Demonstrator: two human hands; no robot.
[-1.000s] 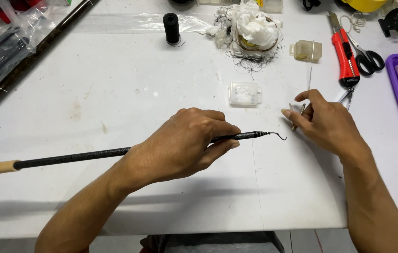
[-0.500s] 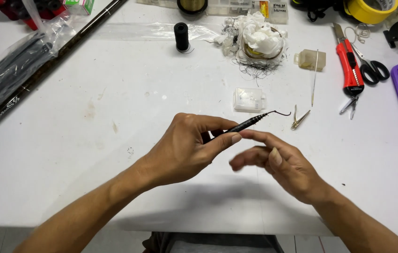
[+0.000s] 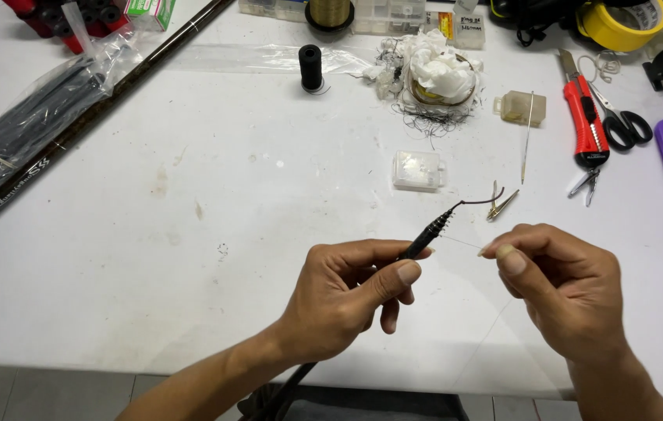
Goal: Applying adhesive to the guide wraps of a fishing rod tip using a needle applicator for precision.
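Two hands mid-table, left hand gripping rod tip, right hand pinching line

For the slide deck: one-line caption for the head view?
Left hand grips a black rod tip while right hand pulls a thin line over a white table.

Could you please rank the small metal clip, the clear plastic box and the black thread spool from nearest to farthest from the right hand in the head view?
From the right hand:
1. Small metal clip, just above it.
2. Clear plastic box, up and left.
3. Black thread spool, far upper left.
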